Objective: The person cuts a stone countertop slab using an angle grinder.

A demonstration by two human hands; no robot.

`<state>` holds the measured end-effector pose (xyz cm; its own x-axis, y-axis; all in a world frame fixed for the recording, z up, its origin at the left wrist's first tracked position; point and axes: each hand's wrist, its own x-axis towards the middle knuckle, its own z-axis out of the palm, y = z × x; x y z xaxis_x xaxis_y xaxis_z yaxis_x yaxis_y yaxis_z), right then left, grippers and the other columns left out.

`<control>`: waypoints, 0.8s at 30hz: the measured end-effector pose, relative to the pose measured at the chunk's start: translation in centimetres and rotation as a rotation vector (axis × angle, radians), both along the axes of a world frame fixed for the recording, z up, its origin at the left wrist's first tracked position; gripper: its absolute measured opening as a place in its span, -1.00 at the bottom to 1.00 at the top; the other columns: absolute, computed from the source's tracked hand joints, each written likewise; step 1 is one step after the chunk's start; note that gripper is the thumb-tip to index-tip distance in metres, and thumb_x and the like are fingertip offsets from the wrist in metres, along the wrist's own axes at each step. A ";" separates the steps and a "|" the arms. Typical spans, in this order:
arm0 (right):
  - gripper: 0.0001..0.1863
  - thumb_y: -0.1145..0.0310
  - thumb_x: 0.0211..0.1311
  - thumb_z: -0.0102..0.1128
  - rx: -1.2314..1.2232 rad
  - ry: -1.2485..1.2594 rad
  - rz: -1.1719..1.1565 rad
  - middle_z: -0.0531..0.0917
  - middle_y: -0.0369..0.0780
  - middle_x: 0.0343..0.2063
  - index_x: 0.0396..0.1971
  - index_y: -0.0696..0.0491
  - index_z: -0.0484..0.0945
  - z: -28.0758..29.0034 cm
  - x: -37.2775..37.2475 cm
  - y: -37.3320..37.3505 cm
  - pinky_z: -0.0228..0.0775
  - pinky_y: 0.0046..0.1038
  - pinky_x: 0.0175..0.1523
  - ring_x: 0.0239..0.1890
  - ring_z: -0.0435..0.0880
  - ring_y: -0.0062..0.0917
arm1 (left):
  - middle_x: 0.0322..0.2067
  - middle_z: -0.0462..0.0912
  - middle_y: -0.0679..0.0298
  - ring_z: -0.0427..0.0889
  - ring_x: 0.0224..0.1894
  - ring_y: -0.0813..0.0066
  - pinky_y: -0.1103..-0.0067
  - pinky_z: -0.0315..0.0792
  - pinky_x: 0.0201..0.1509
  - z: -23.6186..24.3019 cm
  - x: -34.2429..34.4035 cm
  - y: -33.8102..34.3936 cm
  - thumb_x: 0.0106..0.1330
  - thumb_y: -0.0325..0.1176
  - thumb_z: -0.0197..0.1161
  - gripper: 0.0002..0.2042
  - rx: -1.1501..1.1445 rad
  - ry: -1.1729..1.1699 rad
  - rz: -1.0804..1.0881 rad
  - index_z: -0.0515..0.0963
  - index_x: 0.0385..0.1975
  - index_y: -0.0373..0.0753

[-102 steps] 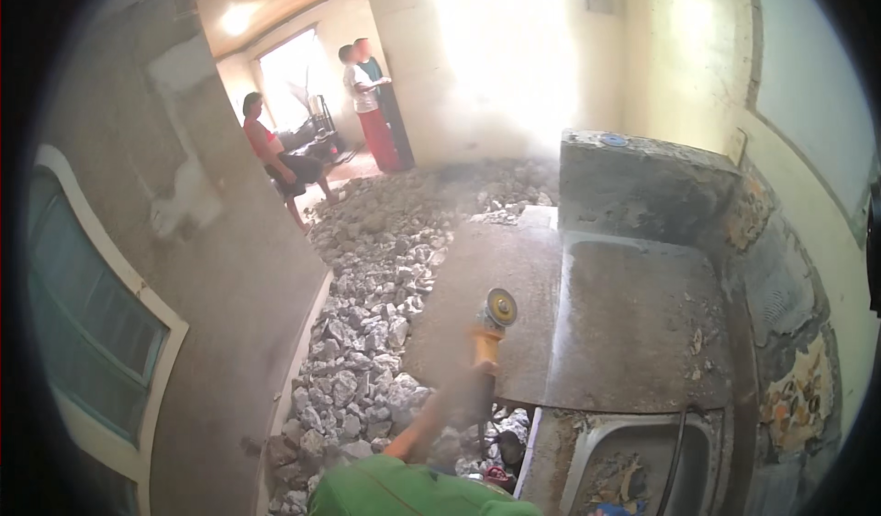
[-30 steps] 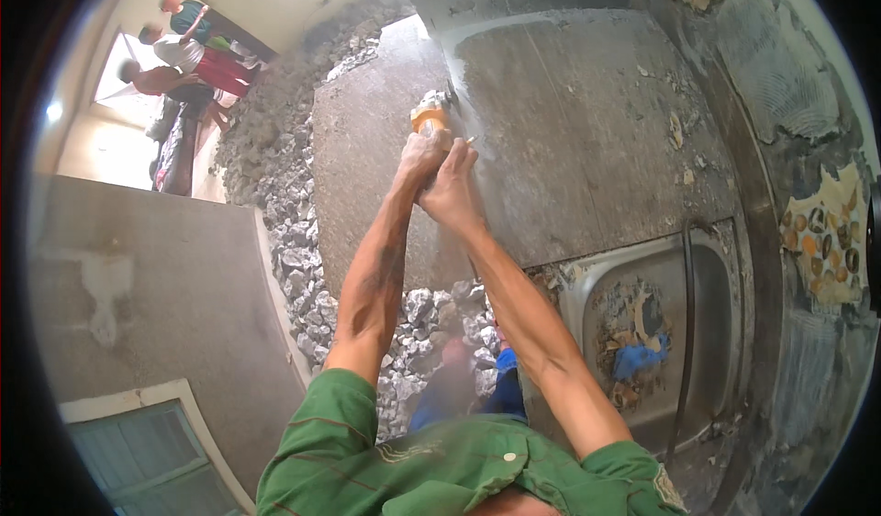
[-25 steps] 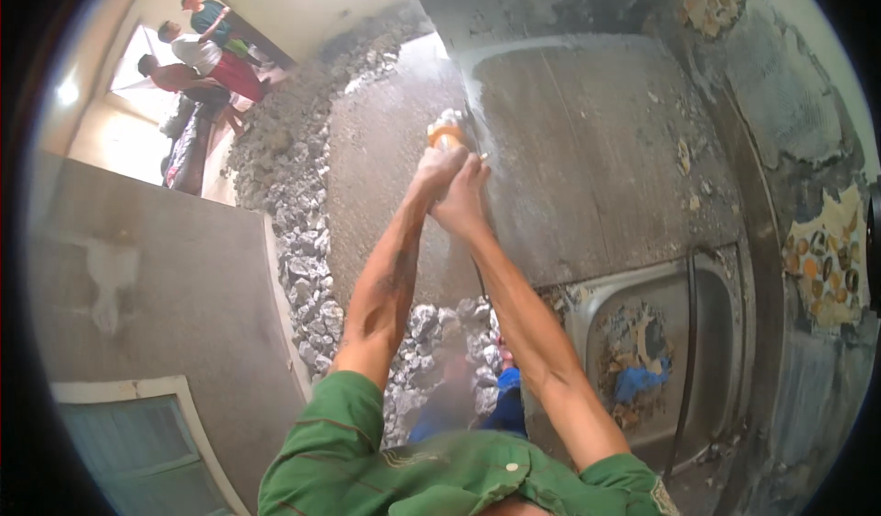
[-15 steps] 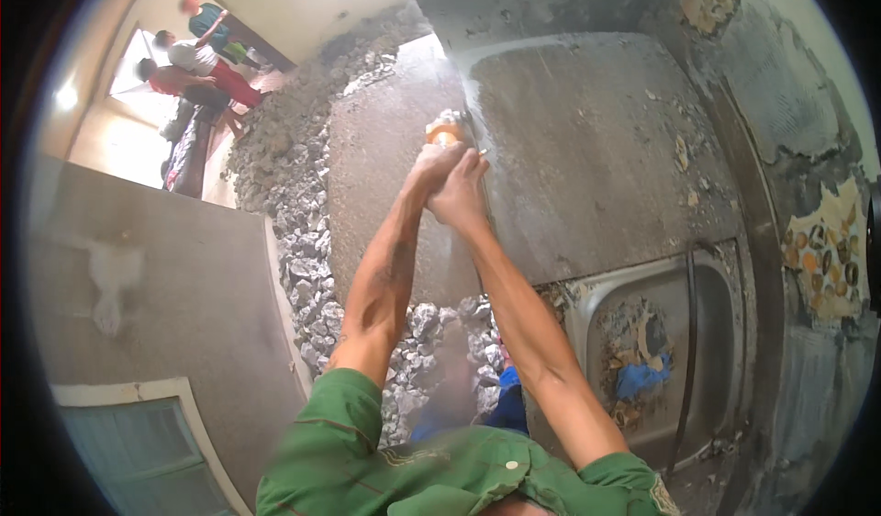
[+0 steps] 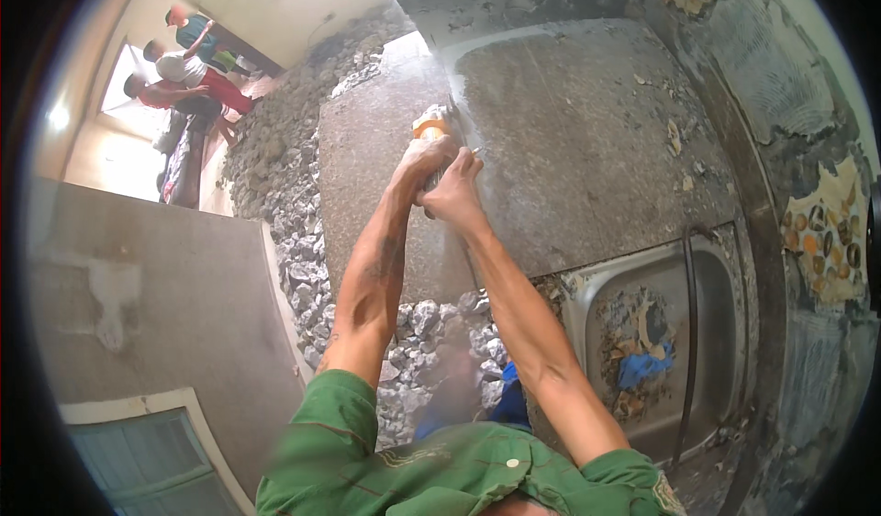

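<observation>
Together, left hand [image 5: 426, 156] and right hand [image 5: 456, 195] grasp the orange grinder [image 5: 429, 129], rubble [image 5: 298, 263] at their eight o'clock, sink [image 5: 718, 328] at four.

Orange-banded grinder [image 5: 429, 129] gripped by left hand [image 5: 426, 157] near its front, by right hand [image 5: 452, 198] just behind, over dusty tabletop [image 5: 587, 158]. Disc contact obscured. Metal sink [image 5: 720, 319] set beside right forearm [image 5: 518, 305], littered with debris and blue scrap [image 5: 642, 369], crossed by black hose [image 5: 690, 323]. Floor at left covered by rubble [image 5: 295, 241]. Three people [image 5: 188, 66] seen beyond.
</observation>
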<state>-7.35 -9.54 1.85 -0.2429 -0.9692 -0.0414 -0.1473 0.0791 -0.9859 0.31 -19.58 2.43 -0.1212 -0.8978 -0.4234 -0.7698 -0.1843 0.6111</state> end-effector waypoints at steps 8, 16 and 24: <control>0.07 0.26 -0.42 0.44 0.091 -0.075 0.033 0.09 0.11 0.06 0.08 0.33 -0.08 -0.5 -0.6 -0.2 0.03 -0.26 0.35 0.22 0.02 -0.12 | -0.26 0.63 0.11 0.57 -0.20 0.37 0.45 0.41 -0.11 -2.3 0.4 -1.2 0.02 -0.10 0.20 -0.60 0.006 0.095 0.137 0.64 -0.27 -0.29; 0.05 0.19 -0.36 0.42 0.120 -0.091 0.040 0.16 0.15 0.04 0.08 0.39 -0.03 0.1 -0.2 0.6 0.07 -0.24 0.31 0.21 0.08 -0.09 | -0.26 0.62 0.11 0.57 -0.23 0.38 0.48 0.42 -0.13 -1.4 0.9 -0.5 0.07 -0.04 0.16 -0.57 -0.011 -0.055 0.048 0.61 -0.24 -0.29; -0.04 0.27 -0.37 0.43 0.204 -0.157 0.039 0.14 0.09 0.00 0.02 0.25 -0.01 1.3 -0.1 1.6 0.07 -0.22 0.33 0.17 0.13 -0.07 | -0.22 0.61 0.04 0.58 -0.18 0.30 0.43 0.42 -0.09 -0.5 0.8 0.9 0.14 0.03 0.10 -0.53 0.047 -0.044 0.042 0.60 -0.20 -0.28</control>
<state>-7.43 -7.95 3.20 -0.1810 -0.9452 -0.2717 -0.0004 0.2763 -0.9611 1.13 -18.64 1.98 -0.0638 -0.8809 -0.4691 -0.7866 -0.2449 0.5668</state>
